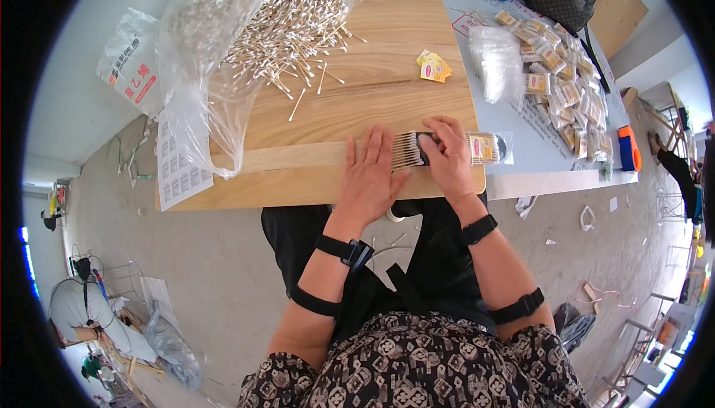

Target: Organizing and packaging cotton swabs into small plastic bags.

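Observation:
Near the table's front edge, a flat row of cotton swabs (pixel 405 151) lies side by side between my two hands. My left hand (pixel 365 173) rests flat, palm down, at the row's left end, with its fingers out straight and its thumb toward the swabs. My right hand (pixel 449 161) is curled over the right part of the row, thumb and fingers pressing on it. A dark piece shows beside the right thumb; its shape is mostly hidden. Just right of that hand lies a small clear packet (pixel 484 148) with a yellow and red label and swabs inside.
A large clear bag (pixel 216 43) spills loose swabs (pixel 298 24) across the wooden table (pixel 387 13). Small label cards (pixel 433 67) lie at the right. On the grey side table are clear empty bags (pixel 497 62), filled packets (pixel 570 95), an orange-and-blue tool (pixel 629 149) and a dark pouch (pixel 556 0).

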`<act>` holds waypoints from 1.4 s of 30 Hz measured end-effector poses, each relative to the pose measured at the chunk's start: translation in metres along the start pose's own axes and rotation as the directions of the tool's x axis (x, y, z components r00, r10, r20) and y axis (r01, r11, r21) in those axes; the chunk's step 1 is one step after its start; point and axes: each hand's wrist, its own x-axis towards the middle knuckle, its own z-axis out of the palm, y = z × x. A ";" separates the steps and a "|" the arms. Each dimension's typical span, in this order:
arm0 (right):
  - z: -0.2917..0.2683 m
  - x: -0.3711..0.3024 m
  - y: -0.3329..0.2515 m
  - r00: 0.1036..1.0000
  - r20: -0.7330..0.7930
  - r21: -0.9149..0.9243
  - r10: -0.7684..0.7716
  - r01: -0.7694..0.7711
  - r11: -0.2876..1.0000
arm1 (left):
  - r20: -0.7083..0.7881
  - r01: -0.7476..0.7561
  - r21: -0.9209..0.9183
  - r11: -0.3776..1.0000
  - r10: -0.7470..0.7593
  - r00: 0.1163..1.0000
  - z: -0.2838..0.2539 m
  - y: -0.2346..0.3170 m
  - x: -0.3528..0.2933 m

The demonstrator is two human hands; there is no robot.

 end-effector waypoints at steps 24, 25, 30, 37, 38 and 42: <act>-0.047 -0.002 -0.008 0.932 0.288 -0.375 -0.219 0.321 0.870 | -0.369 -0.162 -0.453 0.876 -0.019 0.929 0.024 0.017 0.033; -0.049 -0.003 -0.007 0.926 0.315 -0.396 -0.211 0.330 0.857 | -0.277 -0.118 -0.361 0.925 0.014 0.961 0.022 0.020 0.029; -0.046 -0.008 -0.004 0.927 0.324 -0.370 -0.188 0.307 0.877 | -0.128 -0.045 -0.288 0.957 0.008 0.992 0.019 0.023 0.019; -0.043 -0.013 -0.002 0.919 0.330 -0.462 -0.214 0.355 0.812 | -0.095 -0.059 -0.119 0.991 0.047 0.994 0.009 0.032 0.011; -0.041 -0.014 0.000 0.912 0.345 -0.527 -0.222 0.384 0.758 | -0.083 -0.068 -0.052 0.996 0.064 0.995 0.008 0.033 0.009; -0.040 -0.025 0.006 0.896 0.372 -0.580 -0.241 0.427 0.693 | -0.046 -0.055 -0.038 0.998 0.053 0.998 0.013 0.035 0.006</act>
